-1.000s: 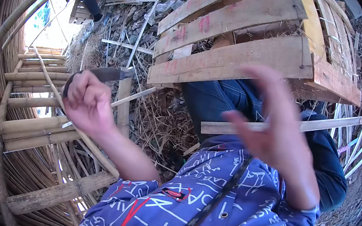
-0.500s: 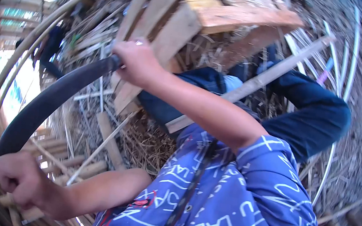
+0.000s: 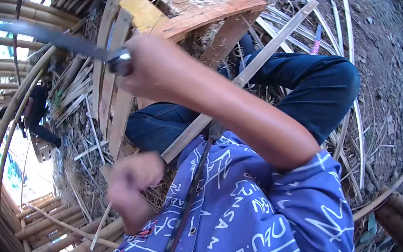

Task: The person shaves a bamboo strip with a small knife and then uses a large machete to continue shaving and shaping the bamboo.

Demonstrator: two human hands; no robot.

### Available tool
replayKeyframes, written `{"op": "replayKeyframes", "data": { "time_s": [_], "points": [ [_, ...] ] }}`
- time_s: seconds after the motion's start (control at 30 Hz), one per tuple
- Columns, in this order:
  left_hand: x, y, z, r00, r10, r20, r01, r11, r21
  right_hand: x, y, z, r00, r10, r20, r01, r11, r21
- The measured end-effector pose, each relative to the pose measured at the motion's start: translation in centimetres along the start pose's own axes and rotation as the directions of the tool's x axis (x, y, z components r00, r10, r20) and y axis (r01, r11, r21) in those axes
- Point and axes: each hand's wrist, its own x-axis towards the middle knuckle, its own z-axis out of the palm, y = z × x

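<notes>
My right hand (image 3: 143, 65) grips the handle of a machete (image 3: 51, 35), whose long blade points left and is blurred by motion. My left hand (image 3: 136, 181) is lower, near my shirt and apart from the machete. Its fingers are smeared by motion, and I see nothing clearly held in it. Across my lap, a long flat wooden strip (image 3: 269, 53) slants up to the right, passing under my right forearm. Beyond my right hand is a slatted wooden frame (image 3: 210, 18), partly hidden by that hand and forearm.
A pink-handled knife (image 3: 316, 46) lies on the ground near my knee. Several thin pale strips (image 3: 350, 38) and split scraps (image 3: 75, 89) are scattered about. Bent bamboo poles (image 3: 11, 108) stand at the left, where a person in dark clothes (image 3: 39, 115) is farther off.
The machete has swung up, its blade now nearly level across the view. My left hand has left the blade's tip and moved right, towards my body. The whole view has shifted.
</notes>
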Motion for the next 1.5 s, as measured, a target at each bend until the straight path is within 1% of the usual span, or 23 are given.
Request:
{"op": "replayKeyframes", "data": {
  "time_s": [0.03, 0.07, 0.1, 0.13, 0.17, 0.23, 0.3, 0.33, 0.4, 0.47, 0.57, 0.63, 0.67, 0.77, 0.83, 0.87, 0.97, 1.03, 1.13, 1.37, 1.43, 1.47, 1.5],
  "points": [
    [1.1, -1.3, -0.6, 0.948, -0.286, -0.138, 0.311, 0.923, 0.228, -2.2, -0.3, -2.4, 0.992, 0.127, -0.001, -0.127, 0.992, 0.000],
    [1.7, -4.1, -2.5, 0.822, -0.477, -0.311, 0.568, 0.727, 0.386, -4.7, -0.9, -4.8, 0.984, 0.162, -0.071, -0.165, 0.985, -0.041],
    [2.6, -7.6, -3.9, 0.844, -0.384, -0.375, 0.535, 0.553, 0.639, -7.0, 0.2, -6.6, 0.983, 0.103, -0.152, -0.122, 0.985, -0.122],
    [3.2, -11.2, -5.3, 0.833, -0.290, -0.470, 0.548, 0.325, 0.771, -9.6, 0.2, -8.1, 0.959, 0.164, -0.229, -0.187, 0.979, -0.084],
    [4.1, -14.4, -6.9, 0.821, -0.286, -0.494, 0.563, 0.263, 0.783, -11.9, 0.2, -9.6, 0.928, 0.245, -0.280, -0.288, 0.949, -0.127],
    [6.0, -19.7, -9.1, 0.807, -0.261, -0.530, 0.588, 0.276, 0.760, -16.4, 1.7, -12.0, 0.850, 0.312, -0.425, -0.433, 0.873, -0.225],
    [8.0, -23.1, -11.0, 0.767, -0.508, -0.391, 0.605, 0.373, 0.703, -19.7, 0.7, -13.1, 0.762, 0.377, -0.526, -0.550, 0.806, -0.219],
    [8.6, -23.0, -10.5, 0.773, -0.505, -0.384, 0.599, 0.383, 0.704, -21.3, 0.6, -13.4, 0.721, 0.396, -0.568, -0.584, 0.788, -0.192],
    [10.1, -22.0, -8.6, 0.838, -0.391, -0.381, 0.491, 0.232, 0.840, -23.9, 1.4, -13.9, 0.667, 0.411, -0.622, -0.624, 0.764, -0.164],
    [10.7, -21.2, -7.3, 0.868, -0.358, -0.343, 0.447, 0.266, 0.854, -25.9, 2.0, -14.3, 0.570, 0.443, -0.692, -0.677, 0.731, -0.090],
    [10.0, -19.2, -6.3, 0.921, -0.270, -0.282, 0.364, 0.334, 0.869, -26.8, 2.1, -15.1, 0.531, 0.410, -0.741, -0.735, 0.658, -0.163],
    [9.4, -15.9, -5.1, 0.931, -0.247, -0.270, 0.323, 0.207, 0.923, -26.6, 1.9, -15.6, 0.527, 0.383, -0.759, -0.744, 0.640, -0.193],
    [8.9, -14.5, -4.5, 0.933, -0.241, -0.267, 0.319, 0.214, 0.923, -26.7, 2.2, -15.8, 0.515, 0.345, -0.785, -0.741, 0.639, -0.205],
    [7.6, -10.4, -2.3, 0.938, -0.257, -0.234, 0.313, 0.333, 0.890, -26.4, 1.4, -16.3, 0.494, 0.261, -0.829, -0.731, 0.641, -0.234],
    [7.7, -8.4, -0.9, 0.909, -0.362, -0.206, 0.382, 0.528, 0.759, -26.3, 0.0, -16.7, 0.456, 0.196, -0.868, -0.705, 0.675, -0.218],
    [7.9, -7.7, -0.3, 0.911, -0.362, -0.197, 0.376, 0.534, 0.758, -26.7, 0.0, -16.9, 0.420, 0.207, -0.884, -0.699, 0.695, -0.170],
    [8.4, -6.6, 0.8, 0.899, -0.386, -0.209, 0.394, 0.499, 0.772, -27.0, -1.3, -17.2, 0.423, 0.231, -0.876, -0.723, 0.669, -0.173],
    [7.9, -6.2, 0.9, 0.911, -0.384, -0.152, 0.314, 0.404, 0.859, -27.1, -1.8, -17.1, 0.467, 0.180, -0.866, -0.743, 0.611, -0.274],
    [7.1, -5.4, 2.1, 0.917, -0.380, -0.120, 0.293, 0.438, 0.850, -26.8, -1.5, -16.4, 0.510, 0.181, -0.841, -0.786, 0.496, -0.370],
    [6.8, -3.9, 3.4, 0.899, -0.430, -0.085, 0.281, 0.417, 0.864, -26.0, 1.5, -16.9, 0.562, 0.206, -0.801, -0.778, 0.459, -0.428],
    [6.5, -4.3, 3.3, 0.880, -0.475, -0.010, 0.224, 0.395, 0.891, -25.9, 1.9, -17.5, 0.566, 0.216, -0.795, -0.777, 0.460, -0.429],
    [6.7, -4.0, 3.9, 0.801, -0.598, -0.025, 0.320, 0.393, 0.862, -25.9, 2.1, -17.7, 0.577, 0.207, -0.790, -0.771, 0.458, -0.443],
    [6.6, -4.2, 4.3, 0.794, -0.608, -0.006, 0.276, 0.351, 0.895, -25.9, 2.3, -17.8, 0.585, 0.198, -0.786, -0.766, 0.453, -0.456]
  ]
}}
